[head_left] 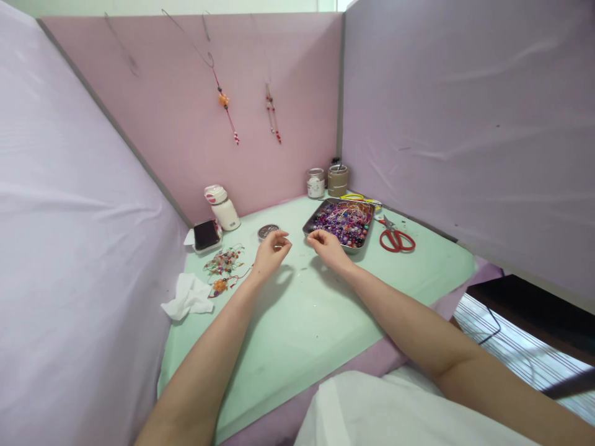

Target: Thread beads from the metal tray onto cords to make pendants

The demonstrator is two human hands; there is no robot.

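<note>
My left hand (272, 251) hovers over the green table mat (302, 316) with its fingers curled into a pinch; what it pinches is too small to make out. A short way to its right, my right hand (328, 244) is pinched as well, just beside the metal tray of coloured beads (344, 224). A thin thread may run between the two hands, but I cannot see it clearly. A small round tin (268, 231) lies just beyond my left hand.
Red scissors (395, 238) lie right of the tray. Finished bead strings (223, 266), a crumpled tissue (186, 297), a phone (206, 234) and a white bottle (223, 207) sit at the left. Two jars (326, 181) stand in the corner. Beaded strands (227, 108) hang on the pink wall.
</note>
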